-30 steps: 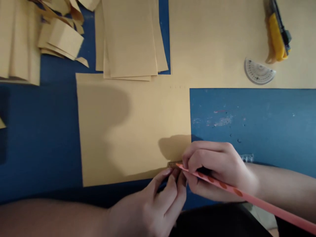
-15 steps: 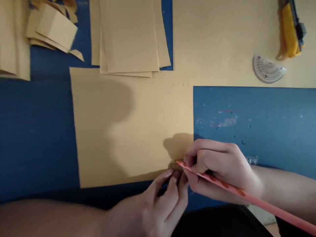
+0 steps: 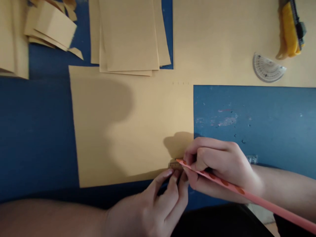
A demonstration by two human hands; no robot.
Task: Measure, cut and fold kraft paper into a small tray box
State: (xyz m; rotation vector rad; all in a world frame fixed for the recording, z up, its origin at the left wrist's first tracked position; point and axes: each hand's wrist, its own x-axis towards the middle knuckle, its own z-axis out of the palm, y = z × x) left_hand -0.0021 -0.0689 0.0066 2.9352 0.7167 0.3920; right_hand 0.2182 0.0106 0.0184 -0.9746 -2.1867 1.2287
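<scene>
A pink pencil (image 3: 224,184) with darker spots is gripped in my right hand (image 3: 217,161), its tip touching a sheet of brown cardboard (image 3: 148,131) near the lower right corner. Under that tip lies the end of a clear ruler (image 3: 174,164); most of it is hidden by my hands, and a clear piece shows again beyond my right wrist. My left hand (image 3: 158,204) has its fingertips bunched on the ruler, holding it at the cardboard's lower edge. Small pencil ticks (image 3: 180,83) run in a row near the sheet's upper right.
Cut cardboard pieces (image 3: 130,36) are stacked over the sheet's top edge. Scraps (image 3: 54,24) and a folded piece (image 3: 14,42) sit at upper left. A clear protractor (image 3: 268,67) and a yellow box cutter (image 3: 291,31) rest on cardboard at upper right. The tabletop (image 3: 271,121) is blue.
The pencil tip has shifted very slightly on the cardboard beside the ruler. Both hands stay in nearly the same place, and the whole view has moved a little.
</scene>
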